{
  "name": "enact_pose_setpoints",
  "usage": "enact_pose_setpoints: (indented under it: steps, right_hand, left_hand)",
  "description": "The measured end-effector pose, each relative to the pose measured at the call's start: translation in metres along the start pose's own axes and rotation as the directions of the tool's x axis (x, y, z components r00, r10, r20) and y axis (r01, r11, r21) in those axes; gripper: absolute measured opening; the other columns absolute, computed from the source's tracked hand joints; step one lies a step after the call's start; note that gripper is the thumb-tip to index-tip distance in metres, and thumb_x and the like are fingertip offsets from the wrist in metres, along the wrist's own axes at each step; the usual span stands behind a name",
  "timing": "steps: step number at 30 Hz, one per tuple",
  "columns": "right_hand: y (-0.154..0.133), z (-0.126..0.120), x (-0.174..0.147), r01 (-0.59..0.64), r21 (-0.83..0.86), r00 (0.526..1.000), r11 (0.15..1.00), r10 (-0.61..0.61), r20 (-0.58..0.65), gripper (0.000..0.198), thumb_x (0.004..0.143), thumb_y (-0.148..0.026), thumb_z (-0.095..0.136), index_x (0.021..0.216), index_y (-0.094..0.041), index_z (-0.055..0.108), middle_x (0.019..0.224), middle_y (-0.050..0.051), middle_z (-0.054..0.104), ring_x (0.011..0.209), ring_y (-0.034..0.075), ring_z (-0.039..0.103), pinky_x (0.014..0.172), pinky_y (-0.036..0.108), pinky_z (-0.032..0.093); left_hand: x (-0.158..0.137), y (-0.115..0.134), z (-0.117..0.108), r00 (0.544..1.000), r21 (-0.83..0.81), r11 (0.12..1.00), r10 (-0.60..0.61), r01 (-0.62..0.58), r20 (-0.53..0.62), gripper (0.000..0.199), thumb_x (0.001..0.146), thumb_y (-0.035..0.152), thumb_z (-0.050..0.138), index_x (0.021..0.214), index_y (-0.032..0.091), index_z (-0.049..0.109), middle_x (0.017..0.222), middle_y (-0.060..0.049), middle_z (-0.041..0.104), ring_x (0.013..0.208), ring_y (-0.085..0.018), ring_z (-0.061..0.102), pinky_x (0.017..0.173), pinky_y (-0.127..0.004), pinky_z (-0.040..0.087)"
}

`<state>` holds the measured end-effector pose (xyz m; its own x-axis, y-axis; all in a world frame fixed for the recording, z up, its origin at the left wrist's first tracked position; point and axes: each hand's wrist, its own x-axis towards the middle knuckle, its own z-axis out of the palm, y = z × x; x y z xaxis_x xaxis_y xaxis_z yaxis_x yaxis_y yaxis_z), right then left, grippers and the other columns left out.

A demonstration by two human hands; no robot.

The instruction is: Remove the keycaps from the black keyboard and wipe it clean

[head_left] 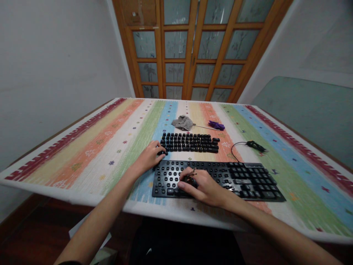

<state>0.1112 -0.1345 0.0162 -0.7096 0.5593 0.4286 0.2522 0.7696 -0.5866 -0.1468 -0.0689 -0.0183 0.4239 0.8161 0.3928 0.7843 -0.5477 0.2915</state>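
Note:
A black computer keyboard (165, 173) lies on the table in front of me, its left part stripped to bare key switches while its right part still carries caps. Behind it, loose black keycaps (190, 143) are laid out in rows. My left hand (151, 157) is at the left end of these rows, thumb and fingers closed around a dark keycap (164, 153). Over the lower left-middle of the keyboard, my right hand (202, 185) is curled, fingers and thumb brought together. A small dark, wiry thing shows at its fingers; its kind is unclear, and the palm hides the switches below.
Farther back lie a crumpled grey cloth (182, 123) and a purple bundle (216, 125) joined to a thin stick. A coiled black cable (255, 145) runs from the keyboard's rear. The striped tablecloth (110, 154) covers the table; wooden glazed doors (193, 51) stand beyond.

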Motion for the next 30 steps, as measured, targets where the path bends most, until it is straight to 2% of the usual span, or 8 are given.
enact_pose_setpoints:
  steps: [5, 10, 15, 20, 23, 30]
  right_hand:
    - [-0.002, 0.001, -0.002, -0.005, 0.016, 1.0, 1.0, 0.005, 0.015, 0.027, 0.101, -0.04, 0.046, 0.093, -0.018, 0.061, 0.08, 0.003, 0.066, 0.07, 0.014, 0.061, 0.068, 0.026, 0.048]
    - [-0.001, 0.004, -0.004, -0.014, 0.027, 0.999, 1.0, 0.013, 0.036, 0.027, 0.101, -0.039, 0.048, 0.094, -0.018, 0.062, 0.081, 0.004, 0.067, 0.07, 0.014, 0.062, 0.068, 0.025, 0.049]
    - [0.002, 0.011, -0.006, -0.015, 0.051, 1.0, 0.999, 0.014, 0.018, 0.025, 0.099, -0.039, 0.052, 0.095, -0.017, 0.063, 0.081, 0.003, 0.068, 0.068, 0.014, 0.062, 0.066, 0.025, 0.049]
    - [0.003, 0.018, -0.007, -0.01, 0.033, 1.0, 0.999, 0.01, -0.006, 0.026, 0.1, -0.04, 0.051, 0.095, -0.017, 0.063, 0.081, 0.004, 0.069, 0.069, 0.014, 0.064, 0.065, 0.025, 0.049]
    - [0.002, 0.02, -0.003, 0.026, 0.025, 1.0, 0.999, -0.026, 0.001, 0.026, 0.1, -0.04, 0.051, 0.096, -0.017, 0.063, 0.083, 0.006, 0.07, 0.073, 0.015, 0.065, 0.068, 0.026, 0.05]
    - [-0.005, 0.02, 0.01, 0.06, -0.017, 0.997, 0.998, -0.059, 0.058, 0.028, 0.101, -0.042, 0.048, 0.096, -0.017, 0.06, 0.082, 0.006, 0.07, 0.073, 0.016, 0.065, 0.067, 0.027, 0.05]
  left_hand:
    - [-0.001, 0.006, -0.008, 0.998, -0.04, 0.999, -0.026, 0.024, -0.06, 0.011, 0.088, 0.02, 0.065, 0.098, 0.018, 0.069, 0.096, -0.005, 0.058, 0.094, -0.021, 0.057, 0.089, -0.04, 0.05]
    - [-0.017, 0.027, -0.025, 0.988, -0.158, 0.986, -0.07, 0.048, -0.137, 0.014, 0.094, 0.025, 0.058, 0.1, 0.02, 0.069, 0.092, -0.004, 0.061, 0.089, -0.018, 0.061, 0.087, -0.037, 0.051]
    - [-0.053, 0.058, -0.033, 0.997, -0.298, 0.953, -0.064, 0.046, -0.053, 0.016, 0.095, 0.025, 0.057, 0.105, 0.021, 0.069, 0.093, -0.004, 0.064, 0.086, -0.017, 0.061, 0.082, -0.034, 0.051]
    - [-0.083, 0.082, -0.027, 0.996, -0.373, 0.925, -0.048, 0.074, 0.078, 0.026, 0.088, 0.027, 0.065, 0.114, 0.023, 0.067, 0.093, -0.004, 0.063, 0.086, -0.019, 0.061, 0.077, -0.033, 0.052]
    - [-0.09, 0.087, -0.018, 0.993, -0.386, 0.916, -0.083, 0.108, 0.081, 0.029, 0.087, 0.029, 0.067, 0.115, 0.022, 0.067, 0.091, -0.004, 0.062, 0.086, -0.019, 0.06, 0.076, -0.034, 0.052]
    - [-0.091, 0.086, -0.007, 0.995, -0.449, 0.888, -0.085, 0.099, 0.051, 0.011, 0.09, 0.026, 0.062, 0.096, 0.021, 0.07, 0.087, -0.004, 0.06, 0.085, -0.019, 0.059, 0.075, -0.032, 0.049]
